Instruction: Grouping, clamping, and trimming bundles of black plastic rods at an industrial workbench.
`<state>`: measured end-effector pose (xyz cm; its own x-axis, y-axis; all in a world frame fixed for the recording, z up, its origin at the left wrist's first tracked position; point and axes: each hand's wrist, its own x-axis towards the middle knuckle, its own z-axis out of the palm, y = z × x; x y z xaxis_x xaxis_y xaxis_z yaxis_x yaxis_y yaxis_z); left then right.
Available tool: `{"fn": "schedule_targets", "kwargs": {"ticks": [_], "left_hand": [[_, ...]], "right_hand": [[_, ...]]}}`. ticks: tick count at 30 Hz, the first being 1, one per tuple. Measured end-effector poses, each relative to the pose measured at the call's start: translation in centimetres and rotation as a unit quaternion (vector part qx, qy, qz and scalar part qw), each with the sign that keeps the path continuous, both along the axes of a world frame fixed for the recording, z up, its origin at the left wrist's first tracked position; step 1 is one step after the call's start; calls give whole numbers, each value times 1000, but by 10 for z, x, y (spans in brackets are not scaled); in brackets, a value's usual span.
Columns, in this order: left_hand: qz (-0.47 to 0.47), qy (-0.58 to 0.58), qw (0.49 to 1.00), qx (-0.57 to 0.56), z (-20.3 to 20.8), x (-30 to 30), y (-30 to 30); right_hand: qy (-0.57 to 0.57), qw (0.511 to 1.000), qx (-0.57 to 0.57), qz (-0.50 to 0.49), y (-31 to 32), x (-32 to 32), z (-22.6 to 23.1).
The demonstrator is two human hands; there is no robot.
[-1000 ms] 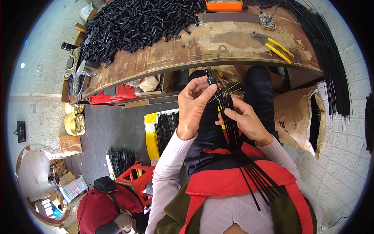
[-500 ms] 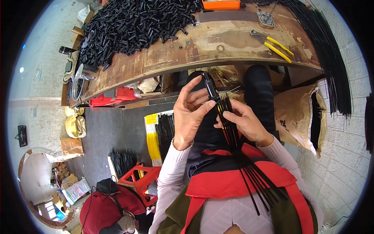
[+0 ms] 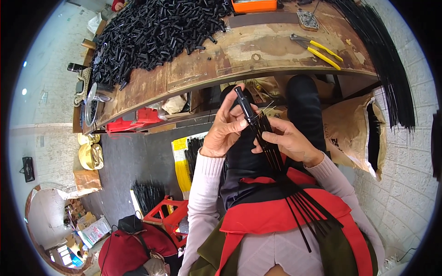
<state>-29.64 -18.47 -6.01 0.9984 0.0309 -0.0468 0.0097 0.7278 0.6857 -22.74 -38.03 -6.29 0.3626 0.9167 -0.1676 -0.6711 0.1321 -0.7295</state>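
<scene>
Over my lap, my left hand (image 3: 222,135) grips a black stepped tube (image 3: 245,103). Its thumb presses the tube's lower end, and the index finger reaches up along it to the top. My right hand (image 3: 294,142) pinches a fanned bundle of thin black rods (image 3: 272,154) between thumb and fingers. The upper rod ends meet the tube's lower end; whether any is inserted, I cannot tell. Lower down, the rods trail across my red apron (image 3: 271,216).
A wooden bench (image 3: 258,46) ahead bears a heap of short black tubes (image 3: 152,37), yellow-handled pliers (image 3: 317,50), an orange tray (image 3: 254,5) and a small dish of metal bits (image 3: 307,20). Long black rods (image 3: 391,78) overhang its right end. A person (image 3: 136,248) in dark red is at lower left.
My left index finger has closed in from beside the tube to touch its top end. The tube has shifted slightly down and left. My right hand keeps its pinch on the rods.
</scene>
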Motion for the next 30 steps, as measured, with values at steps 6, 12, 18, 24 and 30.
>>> {"fn": "schedule_targets", "kwargs": {"ticks": [6, 12, 18, 24, 30], "left_hand": [[95, 54, 990, 84, 10, 1, -15], [60, 44, 997, 32, 7, -2, -14], [12, 23, 1000, -8, -2, -1, -13], [74, 97, 973, 194, 20, 0, -14], [118, 16, 958, 261, 22, -9, -19]], "right_hand": [[-30, 998, -14, -62, -3, -4, -4], [-36, 998, -26, -51, -4, -4, -3], [13, 999, 25, -23, -3, -3, -1], [-54, 996, 1, -69, 5, 8, -2], [-87, 988, 48, -121, 7, -8, 1]]}}
